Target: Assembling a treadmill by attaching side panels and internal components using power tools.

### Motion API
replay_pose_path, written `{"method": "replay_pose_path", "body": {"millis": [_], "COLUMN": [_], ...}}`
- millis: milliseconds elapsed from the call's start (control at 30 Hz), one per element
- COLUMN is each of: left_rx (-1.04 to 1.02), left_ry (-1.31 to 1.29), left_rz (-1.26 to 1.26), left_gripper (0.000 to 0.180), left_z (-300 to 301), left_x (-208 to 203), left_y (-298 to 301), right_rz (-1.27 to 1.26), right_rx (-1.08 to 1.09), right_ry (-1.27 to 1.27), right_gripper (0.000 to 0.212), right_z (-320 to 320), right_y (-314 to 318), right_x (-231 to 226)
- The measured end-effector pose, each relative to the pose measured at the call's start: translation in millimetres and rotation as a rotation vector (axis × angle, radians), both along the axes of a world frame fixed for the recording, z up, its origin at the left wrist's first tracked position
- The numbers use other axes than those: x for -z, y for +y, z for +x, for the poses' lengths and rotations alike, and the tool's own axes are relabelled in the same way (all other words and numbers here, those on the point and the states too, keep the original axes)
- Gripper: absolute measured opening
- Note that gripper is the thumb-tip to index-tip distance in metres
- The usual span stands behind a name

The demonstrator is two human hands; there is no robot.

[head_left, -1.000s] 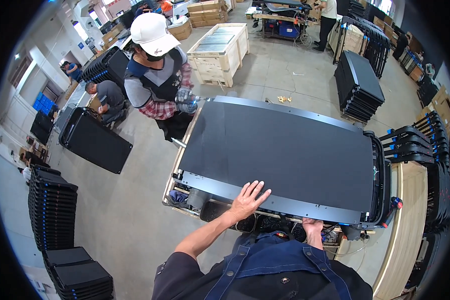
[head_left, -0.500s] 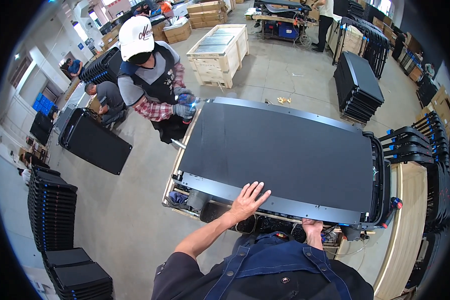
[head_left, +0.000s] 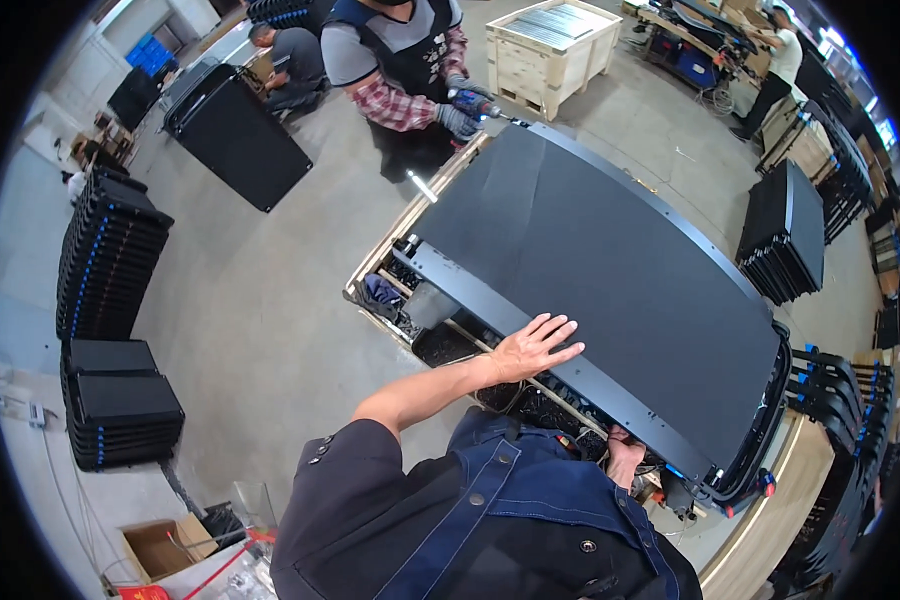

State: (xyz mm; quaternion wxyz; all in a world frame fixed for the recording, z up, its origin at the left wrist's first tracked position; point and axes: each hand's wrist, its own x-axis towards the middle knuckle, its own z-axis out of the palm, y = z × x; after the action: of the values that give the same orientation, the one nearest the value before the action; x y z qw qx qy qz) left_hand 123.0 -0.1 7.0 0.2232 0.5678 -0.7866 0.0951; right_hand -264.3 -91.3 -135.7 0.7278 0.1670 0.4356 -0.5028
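In front of me lies a treadmill deck (head_left: 610,270) with a black belt and grey side rails, on a wooden-framed workbench (head_left: 370,275). My left hand (head_left: 538,350) rests flat on its near side rail (head_left: 610,392), fingers spread onto the belt's edge. Under that same rail, further right, is my right hand (head_left: 625,455); its fingers are hidden beneath the edge. Across the bench, a co-worker's gloved hands (head_left: 458,122) hold a power drill (head_left: 475,103) against the deck's far left corner.
A wooden crate (head_left: 550,60) stands beyond the co-worker. Stacked black decks (head_left: 115,260) line the left, with another stack (head_left: 785,230) at far right. A pale wooden board (head_left: 770,500) borders the bench at right. One person crouches by a treadmill deck (head_left: 240,135).
My view has turned left and down, so the deck now appears slanted. My left hand stays on the rail and my right hand under it. The co-worker's drill remains at the corner.
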Motion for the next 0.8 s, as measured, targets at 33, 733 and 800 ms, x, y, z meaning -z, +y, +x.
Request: {"method": "replay_pose_path", "body": {"millis": [33, 733, 800], "left_rx": [0.001, -0.016, -0.009], "left_ry": [-0.016, -0.035, -0.023], "left_rz": [-0.011, -0.006, -0.014], "left_gripper": [0.064, 0.065, 0.066], "left_z": [1.4, 2.9, 2.6], "left_x": [2.1, 5.0, 3.7], "left_y": [2.1, 6.0, 3.3], "right_rz": [0.025, 0.027, 0.023], "right_rx": [0.011, 0.065, 0.077], "right_ry": [0.031, -0.011, -0.010], "right_gripper": [0.026, 0.028, 0.027], "right_z": [5.4, 9.7, 10.0], "right_y": [-0.7, 2.0, 0.9], "right_x": [-5.3, -10.9, -13.8]}}
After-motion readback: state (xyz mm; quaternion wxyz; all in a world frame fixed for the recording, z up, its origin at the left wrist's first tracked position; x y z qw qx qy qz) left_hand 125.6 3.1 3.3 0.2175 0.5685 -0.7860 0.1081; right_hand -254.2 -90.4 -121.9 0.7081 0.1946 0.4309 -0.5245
